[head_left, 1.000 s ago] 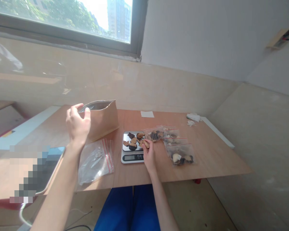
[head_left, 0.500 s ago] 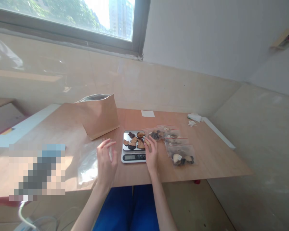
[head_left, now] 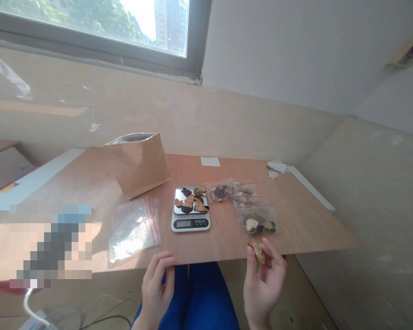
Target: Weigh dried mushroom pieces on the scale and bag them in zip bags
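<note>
My right hand (head_left: 264,279) pinches a dried mushroom piece (head_left: 257,252) between thumb and fingers, at the table's front edge. My left hand (head_left: 158,279) hovers at the front edge too, loosely curled, with thumb and fingers apart and nothing in it. Between and beyond them stands a white digital scale (head_left: 190,224), its display lit but too blurred to read. Several dried mushroom pieces (head_left: 187,207), brown and dark, lie on its metal plate. To the right are several clear zip bags with dried mushrooms, the nearest bag (head_left: 271,213) just beyond my right hand.
Empty clear zip bags (head_left: 132,229) with red seal lines lie left of the scale. A brown paper bag (head_left: 141,165) stands open behind them. A white paper slip (head_left: 210,162) and crumpled white scraps (head_left: 277,167) lie farther back. A blurred-out object (head_left: 51,245) is at the left.
My right hand has moved from the scale toward me and to the right, taking a mushroom piece off the plate. My left hand has drawn back to the table edge, uncovering the empty bags.
</note>
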A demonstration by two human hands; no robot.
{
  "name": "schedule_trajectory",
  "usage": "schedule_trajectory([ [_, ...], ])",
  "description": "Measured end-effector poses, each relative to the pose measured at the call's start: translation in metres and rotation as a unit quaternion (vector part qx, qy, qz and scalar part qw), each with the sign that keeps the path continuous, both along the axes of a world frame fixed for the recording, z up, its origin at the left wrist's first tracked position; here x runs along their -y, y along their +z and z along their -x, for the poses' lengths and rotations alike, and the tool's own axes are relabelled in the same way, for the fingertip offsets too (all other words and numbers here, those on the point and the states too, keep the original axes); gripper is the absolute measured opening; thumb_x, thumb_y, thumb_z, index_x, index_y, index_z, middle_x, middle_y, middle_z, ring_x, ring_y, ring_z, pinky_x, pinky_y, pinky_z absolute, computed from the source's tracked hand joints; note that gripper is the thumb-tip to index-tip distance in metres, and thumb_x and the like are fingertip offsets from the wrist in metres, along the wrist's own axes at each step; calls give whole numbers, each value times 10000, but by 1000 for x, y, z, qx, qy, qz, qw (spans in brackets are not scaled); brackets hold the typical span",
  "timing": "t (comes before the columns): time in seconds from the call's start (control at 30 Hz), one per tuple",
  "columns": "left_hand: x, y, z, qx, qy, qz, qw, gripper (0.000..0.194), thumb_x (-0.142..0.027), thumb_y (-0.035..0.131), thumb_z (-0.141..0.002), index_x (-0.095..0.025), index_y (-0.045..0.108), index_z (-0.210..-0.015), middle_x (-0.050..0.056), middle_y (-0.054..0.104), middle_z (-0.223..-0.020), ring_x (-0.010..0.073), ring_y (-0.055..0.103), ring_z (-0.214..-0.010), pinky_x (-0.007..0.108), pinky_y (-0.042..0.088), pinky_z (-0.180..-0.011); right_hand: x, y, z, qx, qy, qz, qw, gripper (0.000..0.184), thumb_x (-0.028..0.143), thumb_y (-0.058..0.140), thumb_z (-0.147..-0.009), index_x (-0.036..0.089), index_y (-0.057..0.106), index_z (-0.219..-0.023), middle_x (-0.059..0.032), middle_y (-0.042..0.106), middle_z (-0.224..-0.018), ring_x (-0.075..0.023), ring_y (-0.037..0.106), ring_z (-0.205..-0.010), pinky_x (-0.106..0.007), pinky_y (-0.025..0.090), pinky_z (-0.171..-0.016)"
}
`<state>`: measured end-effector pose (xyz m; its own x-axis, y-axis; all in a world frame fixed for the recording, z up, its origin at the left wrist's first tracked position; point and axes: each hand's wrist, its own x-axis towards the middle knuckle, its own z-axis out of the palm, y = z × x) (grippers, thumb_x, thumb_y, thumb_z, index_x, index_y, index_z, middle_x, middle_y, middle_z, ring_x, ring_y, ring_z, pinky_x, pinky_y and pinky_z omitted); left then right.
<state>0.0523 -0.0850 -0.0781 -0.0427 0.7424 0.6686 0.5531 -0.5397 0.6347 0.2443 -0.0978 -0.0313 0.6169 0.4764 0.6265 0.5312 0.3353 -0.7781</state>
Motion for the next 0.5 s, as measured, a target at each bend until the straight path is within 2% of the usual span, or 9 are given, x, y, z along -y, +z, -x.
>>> schedule_trajectory([
  [0.13, 6, -2, -3, 4, -6, 31, 999, 222, -77, 434, -819, -234, 590, -799, 27, 618, -797, 138, 623, -727, 231, 498, -640, 2, -3, 8, -15, 9, -15, 1000, 201, 259, 659, -797, 185, 563, -956, -31, 548, -882, -120, 605, -784, -233, 544, -695],
  [0.3, 5, -5, 0, 3, 5, 42, 999, 194, -107, 440, -826, -231, 584, -791, 28, 613, -800, 140, 620, -739, 230, 495, -645, 1, -13, 15, -14, 30, 2, 999, 170, 242, 664, -792, 189, 582, -931, -30, 584, -863, -128, 620, -784, -235, 542, -688],
  [0.4, -3, -7, 6, 4, 55, 82, 995, 149, -174, 437, -843, -225, 574, -817, 39, 601, -813, 156, 604, -753, 250, 496, -643, -9, -26, 10, 4, 52, 58, 997, 177, 274, 663, -792, 178, 610, -931, -45, 626, -840, -138, 619, -730, -252, 530, -656],
  [0.5, -20, -6, 14, 1, 149, 159, 976, 189, -300, 417, -863, -198, 572, -901, 61, 571, -844, 182, 582, -740, 300, 494, -648, -33, -39, -4, 16, 78, 129, 988, 237, 355, 637, -805, 161, 637, -941, -61, 648, -829, -132, 574, -637, -275, 511, -618],
])
